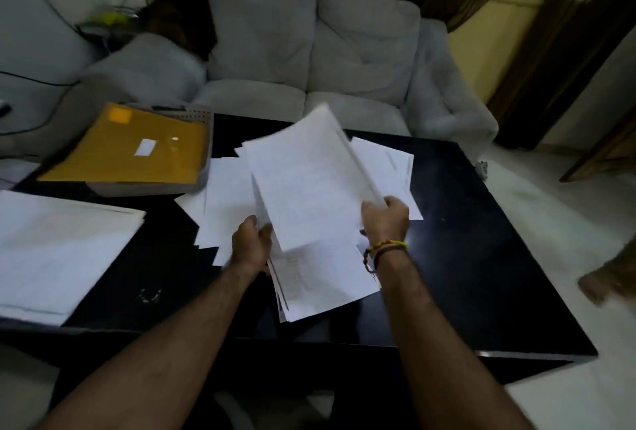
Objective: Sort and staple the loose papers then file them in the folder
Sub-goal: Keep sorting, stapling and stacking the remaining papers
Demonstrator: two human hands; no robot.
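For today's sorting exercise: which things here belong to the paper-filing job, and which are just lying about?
Job: held sheets, loose papers, paper stack, yellow folder, grey tray.
Lying about: grey sofa, cables, curtain.

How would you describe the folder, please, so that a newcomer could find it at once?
Start at the black table in front of the grey sofa and look to its far left corner, where a grey perforated tray sits. The folder lies on top of that tray. It is the only yellow thing there, with a small white label, while the papers around it are white.
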